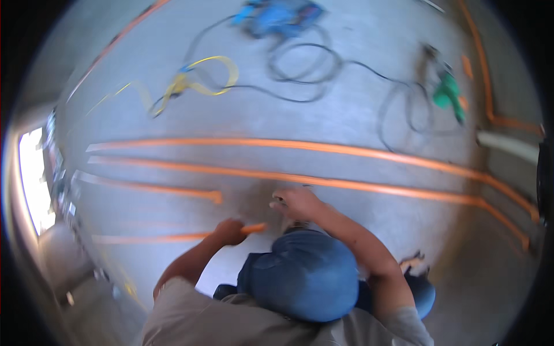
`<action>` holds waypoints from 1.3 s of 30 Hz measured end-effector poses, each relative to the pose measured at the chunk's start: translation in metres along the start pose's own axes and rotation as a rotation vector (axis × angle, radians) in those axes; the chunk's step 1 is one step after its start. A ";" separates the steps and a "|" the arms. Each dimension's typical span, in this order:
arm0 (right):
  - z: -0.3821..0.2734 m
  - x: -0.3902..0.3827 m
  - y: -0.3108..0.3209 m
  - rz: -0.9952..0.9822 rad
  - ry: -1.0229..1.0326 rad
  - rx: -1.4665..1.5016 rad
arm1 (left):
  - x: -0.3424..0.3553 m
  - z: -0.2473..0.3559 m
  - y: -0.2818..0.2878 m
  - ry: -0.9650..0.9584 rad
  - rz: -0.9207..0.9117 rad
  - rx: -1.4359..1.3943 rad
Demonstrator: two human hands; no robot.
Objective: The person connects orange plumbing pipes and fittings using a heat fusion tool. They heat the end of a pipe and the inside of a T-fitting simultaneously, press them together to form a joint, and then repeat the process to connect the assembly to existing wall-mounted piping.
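My left hand (231, 231) is wrapped around an orange pipe (173, 237) near its right end, and a short stub of the pipe sticks out past my fingers. To the right, in front of my bent knee, is my right hand (297, 204). Its fingers are curled in a pinch; blur hides what they hold, if anything. Just beyond my left hand lies a shorter orange pipe (156, 188) with an elbow fitting (217, 197) at its end. Two long orange pipes (277, 174) run across the floor past both hands.
At the far side sits a blurred blue object (277, 18) with a coiled black cord (306, 62). A yellow cord (216, 89) lies left of it. Far right is a green power tool (447, 91). A white pipe (508, 145) and more orange pipe (489, 98) run along the right wall.
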State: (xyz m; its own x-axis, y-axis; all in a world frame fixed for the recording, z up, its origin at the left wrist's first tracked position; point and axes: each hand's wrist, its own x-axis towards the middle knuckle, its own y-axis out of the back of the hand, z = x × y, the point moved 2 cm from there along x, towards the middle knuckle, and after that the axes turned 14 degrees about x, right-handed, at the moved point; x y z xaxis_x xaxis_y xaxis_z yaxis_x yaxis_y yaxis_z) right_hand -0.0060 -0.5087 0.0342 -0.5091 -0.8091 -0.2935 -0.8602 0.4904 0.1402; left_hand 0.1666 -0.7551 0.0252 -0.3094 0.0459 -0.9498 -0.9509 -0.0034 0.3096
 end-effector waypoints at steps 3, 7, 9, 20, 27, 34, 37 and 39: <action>0.066 -0.044 0.058 0.184 -0.137 -0.087 | 0.021 -0.032 -0.093 0.008 -0.095 0.022; 0.068 -0.065 0.115 0.331 -0.310 -0.217 | 0.034 -0.137 -0.173 -0.198 -0.055 -0.436; 0.105 -0.116 0.141 0.466 -0.439 -0.407 | 0.074 -0.025 -0.077 -0.331 -0.132 -0.311; 0.121 -0.084 0.167 0.519 -0.462 -0.655 | 0.134 0.035 0.206 -0.172 0.878 0.325; 0.129 -0.083 0.176 0.482 -0.553 -0.656 | 0.157 0.032 0.219 -0.304 0.862 0.384; 0.129 -0.083 0.183 0.520 -0.555 -0.660 | 0.155 0.037 0.225 -0.271 0.869 0.384; 0.133 -0.085 0.182 0.505 -0.546 -0.663 | 0.152 0.042 0.222 -0.250 0.869 0.352; 0.132 -0.083 0.184 0.507 -0.581 -0.660 | 0.153 0.042 0.225 -0.268 0.862 0.358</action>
State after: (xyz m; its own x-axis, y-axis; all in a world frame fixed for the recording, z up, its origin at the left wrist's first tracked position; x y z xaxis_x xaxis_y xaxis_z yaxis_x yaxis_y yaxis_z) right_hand -0.1182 -0.3079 -0.0407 -0.8763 -0.1867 -0.4440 -0.4815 0.3132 0.8186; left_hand -0.0938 -0.7064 -0.0486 -0.8435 0.3962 -0.3626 -0.3257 0.1594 0.9319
